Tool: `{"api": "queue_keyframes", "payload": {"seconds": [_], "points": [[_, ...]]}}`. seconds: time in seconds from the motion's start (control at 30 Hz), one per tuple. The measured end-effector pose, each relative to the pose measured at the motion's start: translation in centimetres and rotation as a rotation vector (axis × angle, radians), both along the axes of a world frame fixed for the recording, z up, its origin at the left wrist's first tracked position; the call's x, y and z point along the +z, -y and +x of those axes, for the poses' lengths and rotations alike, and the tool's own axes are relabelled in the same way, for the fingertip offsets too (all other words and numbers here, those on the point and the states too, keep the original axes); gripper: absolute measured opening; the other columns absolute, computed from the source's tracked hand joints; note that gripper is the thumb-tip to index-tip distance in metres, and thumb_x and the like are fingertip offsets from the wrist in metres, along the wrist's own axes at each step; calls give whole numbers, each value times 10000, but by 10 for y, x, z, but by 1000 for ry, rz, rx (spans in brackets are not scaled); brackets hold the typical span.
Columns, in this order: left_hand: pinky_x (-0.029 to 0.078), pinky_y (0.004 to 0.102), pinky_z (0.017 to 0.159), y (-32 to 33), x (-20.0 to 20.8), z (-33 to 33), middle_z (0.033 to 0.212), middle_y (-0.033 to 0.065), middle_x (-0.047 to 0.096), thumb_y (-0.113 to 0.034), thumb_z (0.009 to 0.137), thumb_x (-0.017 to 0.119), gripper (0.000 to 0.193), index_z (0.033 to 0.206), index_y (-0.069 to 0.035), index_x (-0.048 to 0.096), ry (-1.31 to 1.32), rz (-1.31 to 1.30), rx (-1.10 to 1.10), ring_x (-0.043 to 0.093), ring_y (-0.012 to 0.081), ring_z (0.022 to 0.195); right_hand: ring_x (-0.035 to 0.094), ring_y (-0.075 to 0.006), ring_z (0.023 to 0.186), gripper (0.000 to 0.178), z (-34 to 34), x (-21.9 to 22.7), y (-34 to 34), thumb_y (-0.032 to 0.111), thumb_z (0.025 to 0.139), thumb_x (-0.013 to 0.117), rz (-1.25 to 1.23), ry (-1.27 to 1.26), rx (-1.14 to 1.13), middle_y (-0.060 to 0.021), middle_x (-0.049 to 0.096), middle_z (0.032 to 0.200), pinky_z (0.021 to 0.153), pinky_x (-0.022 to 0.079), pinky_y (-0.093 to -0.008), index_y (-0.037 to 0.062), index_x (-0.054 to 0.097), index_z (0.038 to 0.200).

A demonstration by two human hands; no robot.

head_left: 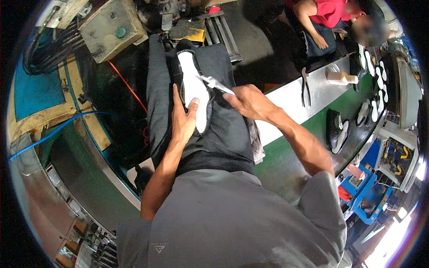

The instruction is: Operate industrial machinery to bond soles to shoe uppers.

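A black shoe upper (pixel 202 121) with a white insole (pixel 191 76) facing up lies along my lap, its edges folded around the insole. My left hand (pixel 182 117) grips it near its closer end, thumb pressed on the white surface and fingers along the left side. In my right hand (pixel 251 102) is a silver metal hand tool (pixel 217 85), which looks like pincers but is blurred. Its tip is at the right edge of the shoe upper, around mid-length; whether it touches cannot be made out.
Pincers (pixel 306 88) and a pale bottle (pixel 342 78) are on the metal bench to the right. Beyond them are black shoe uppers (pixel 336 129) and several white insoles (pixel 370 62). A machine with a grey control box (pixel 111 29) stands ahead left. A person in red (pixel 328 13) sits far right.
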State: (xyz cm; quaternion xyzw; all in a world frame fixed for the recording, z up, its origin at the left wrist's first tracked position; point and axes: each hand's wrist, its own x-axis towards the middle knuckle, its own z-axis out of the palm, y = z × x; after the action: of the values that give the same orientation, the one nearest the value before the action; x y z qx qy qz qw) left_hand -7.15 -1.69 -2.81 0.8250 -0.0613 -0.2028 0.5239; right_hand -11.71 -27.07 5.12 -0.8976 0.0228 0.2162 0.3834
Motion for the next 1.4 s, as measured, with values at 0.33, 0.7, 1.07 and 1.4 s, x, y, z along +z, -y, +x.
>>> {"api": "queue_keyframes", "payload": {"seconds": [0.33, 0.7, 1.07, 1.4], "points": [[497, 522, 1039, -4, -6, -7, 1304, 360, 601, -263, 1046, 716, 944, 1761, -123, 115, 51, 150, -35, 627, 488, 1157, 714, -482, 870, 390, 36, -14, -12, 313, 1093, 610, -270, 166, 349, -246, 718, 897, 771, 576, -571, -41, 678, 945], [539, 432, 1092, 4, 25, 50, 1525, 181, 572, -243, 1073, 717, 930, 1754, -101, 99, -807, -531, 234, 604, 277, 1351, 689, -514, 884, 472, 31, -24, 5, 362, 1126, 560, -194, 27, 285, -286, 694, 858, 785, 557, -586, -41, 673, 908], [455, 446, 1180, 4, -14, 49, 1644, 188, 452, -268, 1110, 631, 836, 1759, -117, 126, -575, -207, 95, 504, 318, 1458, 694, -488, 807, 420, 70, -25, -11, 332, 1109, 593, -240, 262, 231, -253, 671, 807, 716, 572, -555, -41, 673, 935], [409, 390, 1205, -17, 10, 26, 1641, 189, 398, 37, 902, 780, 1176, 1756, -67, -22, -613, -511, -74, 488, 286, 1445, 706, -505, 785, 398, 30, -31, -16, 330, 1101, 598, -185, 62, 160, -272, 703, 826, 707, 574, -567, -18, 666, 920]]}}
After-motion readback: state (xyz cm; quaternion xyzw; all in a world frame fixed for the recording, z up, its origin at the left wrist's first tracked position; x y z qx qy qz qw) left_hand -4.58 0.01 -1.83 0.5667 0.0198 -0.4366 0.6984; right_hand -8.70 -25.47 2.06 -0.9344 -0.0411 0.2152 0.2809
